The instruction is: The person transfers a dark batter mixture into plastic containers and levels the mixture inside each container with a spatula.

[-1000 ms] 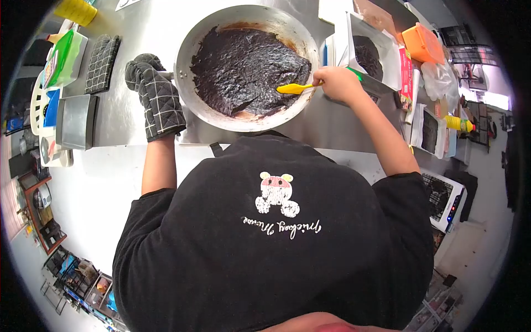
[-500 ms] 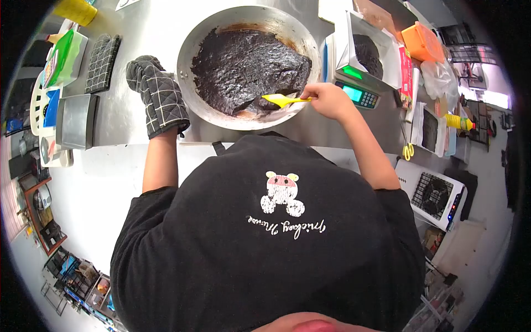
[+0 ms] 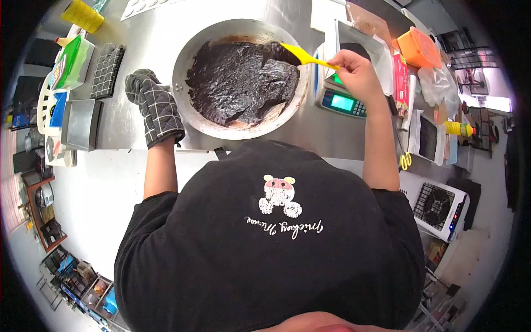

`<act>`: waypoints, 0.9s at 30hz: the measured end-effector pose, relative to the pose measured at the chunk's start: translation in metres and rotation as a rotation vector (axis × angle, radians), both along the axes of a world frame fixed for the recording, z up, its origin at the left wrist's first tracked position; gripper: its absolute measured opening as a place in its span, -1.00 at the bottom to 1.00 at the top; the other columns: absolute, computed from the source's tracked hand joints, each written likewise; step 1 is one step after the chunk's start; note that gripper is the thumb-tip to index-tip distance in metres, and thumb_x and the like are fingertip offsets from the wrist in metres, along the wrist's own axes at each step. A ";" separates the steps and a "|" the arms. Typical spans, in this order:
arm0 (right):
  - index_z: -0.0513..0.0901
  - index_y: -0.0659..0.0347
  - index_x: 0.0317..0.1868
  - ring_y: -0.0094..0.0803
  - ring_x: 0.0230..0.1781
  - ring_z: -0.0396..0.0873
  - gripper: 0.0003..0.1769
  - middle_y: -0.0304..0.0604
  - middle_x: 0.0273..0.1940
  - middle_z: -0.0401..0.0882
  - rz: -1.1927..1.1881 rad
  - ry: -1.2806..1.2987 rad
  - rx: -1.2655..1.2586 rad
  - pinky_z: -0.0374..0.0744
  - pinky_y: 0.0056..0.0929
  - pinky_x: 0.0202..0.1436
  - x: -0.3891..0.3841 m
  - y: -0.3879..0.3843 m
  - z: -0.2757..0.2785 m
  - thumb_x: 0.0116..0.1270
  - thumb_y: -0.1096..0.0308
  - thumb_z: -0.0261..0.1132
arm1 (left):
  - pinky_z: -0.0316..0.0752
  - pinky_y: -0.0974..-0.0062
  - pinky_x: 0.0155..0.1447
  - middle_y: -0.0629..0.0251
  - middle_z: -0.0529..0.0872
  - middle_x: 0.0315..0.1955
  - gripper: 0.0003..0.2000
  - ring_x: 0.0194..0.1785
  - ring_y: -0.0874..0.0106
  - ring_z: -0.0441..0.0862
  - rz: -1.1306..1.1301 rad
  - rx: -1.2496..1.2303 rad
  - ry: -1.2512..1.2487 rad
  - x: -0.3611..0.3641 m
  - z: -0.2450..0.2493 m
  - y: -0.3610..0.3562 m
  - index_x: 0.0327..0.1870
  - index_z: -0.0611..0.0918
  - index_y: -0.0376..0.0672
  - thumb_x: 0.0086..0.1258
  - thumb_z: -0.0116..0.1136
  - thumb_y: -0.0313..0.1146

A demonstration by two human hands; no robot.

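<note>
My left hand is inside a black checked oven mitt [image 3: 156,110], closed at the left side of a large metal pan [image 3: 185,113], beside its rivets. The mitt hides my fingers and the grip. A thick, glossy dark paste [image 3: 238,83] covers most of the pan's bottom, with bare metal showing near the front. My right hand [image 3: 357,72] is closed around the handle of a yellow spatula [image 3: 303,55] above the pan's right rim. Its blade reaches over the paste at the far right, with dark paste against it.
A digital scale [image 3: 344,103] with a lit green display stands right of the pan, beside a paper-lined tin [image 3: 378,52] with dark content. Yellow-handled scissors [image 3: 405,161] lie near the table edge. On the left are an empty metal tin [image 3: 81,124] and a folded checked mitt [image 3: 107,72].
My right hand has moved up and right, lifting the spatula from the front of the paste to the pan's far right. The mitt stays at the pan's left side; the view has shifted slightly.
</note>
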State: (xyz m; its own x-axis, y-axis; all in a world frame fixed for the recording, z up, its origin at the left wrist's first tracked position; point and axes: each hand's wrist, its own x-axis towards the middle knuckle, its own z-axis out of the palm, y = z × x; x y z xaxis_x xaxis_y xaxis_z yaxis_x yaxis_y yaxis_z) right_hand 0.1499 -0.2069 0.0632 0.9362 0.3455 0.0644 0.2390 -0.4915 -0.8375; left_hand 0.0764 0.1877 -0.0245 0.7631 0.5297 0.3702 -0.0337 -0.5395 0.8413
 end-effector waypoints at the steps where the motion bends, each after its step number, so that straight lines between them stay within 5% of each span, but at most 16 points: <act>1: 0.64 0.28 -0.25 -0.76 -0.57 0.21 -0.77 -0.45 -0.58 0.34 0.010 -0.046 0.017 0.21 -0.70 -0.51 0.004 -0.002 0.007 0.13 0.63 0.10 | 0.32 0.45 -0.17 0.32 0.43 -0.36 -0.82 -0.34 0.46 0.34 0.002 -0.008 -0.006 -0.001 0.000 -0.001 -0.28 0.41 -0.11 0.49 -0.27 -0.30; 27: 0.56 0.29 -0.29 -0.73 -0.50 0.24 -0.84 -0.41 -0.42 0.50 0.166 -0.067 -0.102 0.27 -0.70 -0.43 0.075 -0.015 0.011 0.12 0.60 0.09 | 0.32 0.47 -0.18 0.34 0.43 -0.34 -0.83 -0.34 0.47 0.34 0.085 -0.220 -0.013 -0.012 -0.004 -0.025 -0.30 0.42 -0.08 0.48 -0.26 -0.30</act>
State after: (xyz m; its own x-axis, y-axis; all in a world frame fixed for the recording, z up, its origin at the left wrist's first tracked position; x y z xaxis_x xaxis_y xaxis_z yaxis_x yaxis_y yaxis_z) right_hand 0.2252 -0.2219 0.0741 0.8609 0.5023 0.0817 0.3774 -0.5225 -0.7646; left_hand 0.0641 0.1628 -0.0280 0.7078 0.6613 0.2482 -0.0077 -0.3441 0.9389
